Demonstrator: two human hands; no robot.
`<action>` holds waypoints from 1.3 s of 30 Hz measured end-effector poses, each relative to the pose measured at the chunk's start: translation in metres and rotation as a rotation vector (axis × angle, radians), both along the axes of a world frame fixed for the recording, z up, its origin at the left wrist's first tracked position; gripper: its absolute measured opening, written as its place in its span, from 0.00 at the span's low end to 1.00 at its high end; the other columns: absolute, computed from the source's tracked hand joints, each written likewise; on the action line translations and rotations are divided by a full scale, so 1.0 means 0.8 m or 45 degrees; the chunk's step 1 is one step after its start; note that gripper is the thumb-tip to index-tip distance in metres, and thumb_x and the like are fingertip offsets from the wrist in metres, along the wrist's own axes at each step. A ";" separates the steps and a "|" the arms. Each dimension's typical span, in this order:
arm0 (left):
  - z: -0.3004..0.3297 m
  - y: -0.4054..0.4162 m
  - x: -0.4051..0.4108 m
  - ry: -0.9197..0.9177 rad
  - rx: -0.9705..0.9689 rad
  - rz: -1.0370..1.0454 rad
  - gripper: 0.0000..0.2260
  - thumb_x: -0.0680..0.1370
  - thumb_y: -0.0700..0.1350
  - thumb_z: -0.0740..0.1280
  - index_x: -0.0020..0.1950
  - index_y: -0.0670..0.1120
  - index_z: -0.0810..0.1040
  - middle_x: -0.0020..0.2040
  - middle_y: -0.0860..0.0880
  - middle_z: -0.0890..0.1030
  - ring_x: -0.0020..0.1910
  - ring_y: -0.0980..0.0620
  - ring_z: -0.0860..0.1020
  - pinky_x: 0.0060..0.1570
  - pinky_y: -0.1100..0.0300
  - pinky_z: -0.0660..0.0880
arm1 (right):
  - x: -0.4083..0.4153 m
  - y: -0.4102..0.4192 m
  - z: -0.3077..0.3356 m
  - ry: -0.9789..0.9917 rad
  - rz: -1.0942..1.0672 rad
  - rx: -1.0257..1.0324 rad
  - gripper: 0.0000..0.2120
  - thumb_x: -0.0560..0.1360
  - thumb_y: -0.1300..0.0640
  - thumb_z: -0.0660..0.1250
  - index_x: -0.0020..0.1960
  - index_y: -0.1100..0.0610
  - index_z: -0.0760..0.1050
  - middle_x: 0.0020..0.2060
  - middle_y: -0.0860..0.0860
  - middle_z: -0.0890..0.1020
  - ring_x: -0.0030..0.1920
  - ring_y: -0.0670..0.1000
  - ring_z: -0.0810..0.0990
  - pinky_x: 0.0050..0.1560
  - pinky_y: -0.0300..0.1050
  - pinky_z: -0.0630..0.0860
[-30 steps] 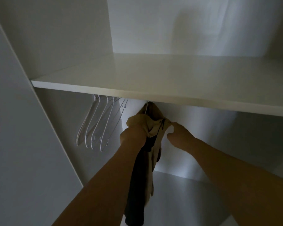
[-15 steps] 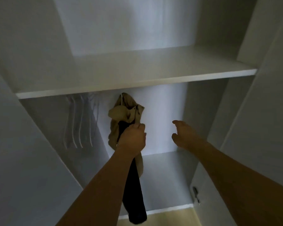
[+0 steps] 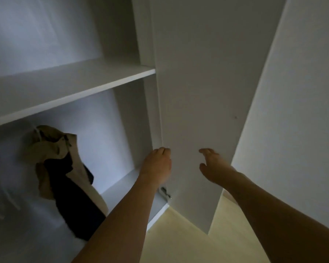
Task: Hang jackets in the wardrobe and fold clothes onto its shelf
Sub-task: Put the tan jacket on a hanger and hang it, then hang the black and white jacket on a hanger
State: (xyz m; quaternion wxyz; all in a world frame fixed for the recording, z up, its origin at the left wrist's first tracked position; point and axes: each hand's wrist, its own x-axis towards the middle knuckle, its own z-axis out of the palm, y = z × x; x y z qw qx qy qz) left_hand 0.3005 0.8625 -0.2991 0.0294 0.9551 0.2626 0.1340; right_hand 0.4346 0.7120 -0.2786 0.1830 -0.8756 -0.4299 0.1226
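Inside a dim white wardrobe (image 3: 110, 31), a tan-and-black jacket (image 3: 65, 173) hung beneath the bare shelf (image 3: 68, 86). The left hand (image 3: 157, 165) rested, fingers curled, at the hinged edge of the open door (image 3: 201, 92); the right hand (image 3: 215, 168) hovered spread and empty before it, above pale yellow floor (image 3: 188, 242).

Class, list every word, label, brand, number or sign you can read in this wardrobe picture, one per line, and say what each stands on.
None: no readable text on the beige and black jacket, white wardrobe shelf, white wardrobe door, left hand or right hand.
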 end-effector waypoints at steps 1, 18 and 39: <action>0.003 -0.024 0.014 -0.005 0.001 -0.052 0.16 0.82 0.46 0.55 0.68 0.44 0.68 0.66 0.46 0.73 0.63 0.46 0.71 0.60 0.56 0.67 | 0.005 -0.032 -0.001 0.000 -0.044 0.008 0.27 0.77 0.59 0.59 0.75 0.55 0.60 0.74 0.53 0.64 0.71 0.55 0.66 0.71 0.48 0.62; 0.005 -0.698 0.162 0.024 0.005 -1.030 0.13 0.81 0.45 0.56 0.63 0.43 0.70 0.62 0.45 0.74 0.60 0.44 0.71 0.58 0.54 0.68 | -0.021 -0.758 -0.026 0.034 -1.002 0.089 0.26 0.77 0.59 0.59 0.74 0.55 0.61 0.73 0.52 0.65 0.69 0.54 0.68 0.66 0.46 0.66; -0.127 -1.353 0.354 0.552 -0.101 -1.488 0.18 0.80 0.48 0.57 0.69 0.43 0.69 0.68 0.43 0.71 0.66 0.42 0.71 0.66 0.52 0.67 | 0.024 -1.412 -0.123 0.317 -1.791 0.036 0.26 0.77 0.59 0.61 0.74 0.58 0.62 0.72 0.56 0.65 0.71 0.55 0.65 0.68 0.46 0.61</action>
